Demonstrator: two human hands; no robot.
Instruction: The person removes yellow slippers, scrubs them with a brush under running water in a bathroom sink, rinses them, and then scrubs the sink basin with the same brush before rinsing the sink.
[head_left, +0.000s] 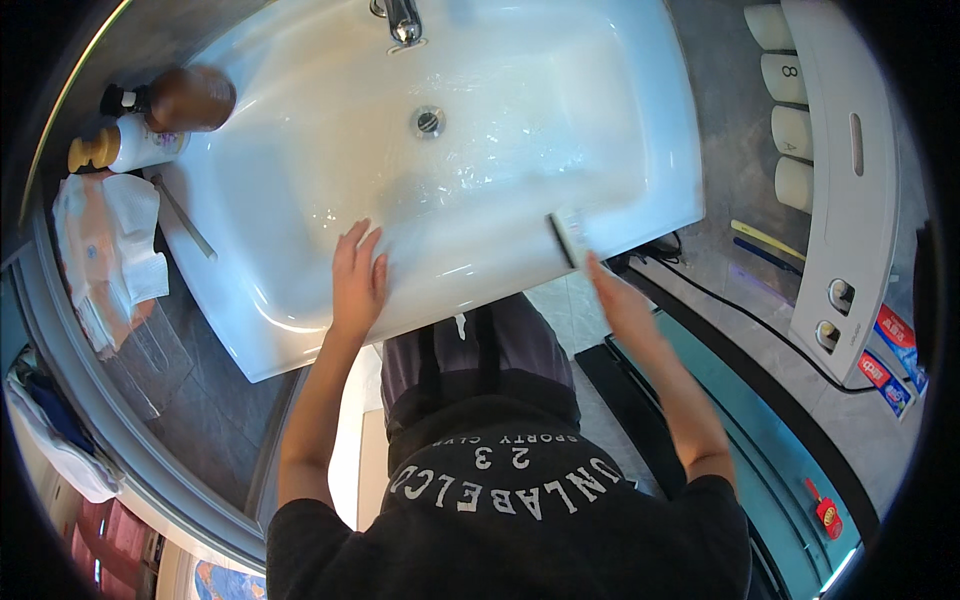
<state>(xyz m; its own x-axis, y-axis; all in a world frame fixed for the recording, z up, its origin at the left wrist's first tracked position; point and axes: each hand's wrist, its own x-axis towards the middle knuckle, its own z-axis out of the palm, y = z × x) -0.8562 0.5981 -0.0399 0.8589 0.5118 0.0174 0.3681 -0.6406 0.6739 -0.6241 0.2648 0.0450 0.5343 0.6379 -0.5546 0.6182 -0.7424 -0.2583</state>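
A white ceramic washbasin (487, 165) lies before me, its inner surface wet, with a round metal drain (427, 121) in the middle and a chrome faucet (405, 26) at the far side. My left hand (358, 281) rests on the near part of the basin, fingers spread, holding nothing. In my right hand (619, 292) is a white squeegee-like tool (571, 240) with a dark edge, partly blurred; it is at the basin's near right rim, and whether it touches the surface cannot be told.
Left of the basin stand a brown pump bottle (191, 97) and a white pump bottle (150, 142), beside tissue packs (112, 247) and a grey stick (184, 217). On the right are white cups (793, 184), a dispenser (847, 187), toothbrushes (769, 240), a black cable (735, 304) and toothpaste tubes (885, 384).
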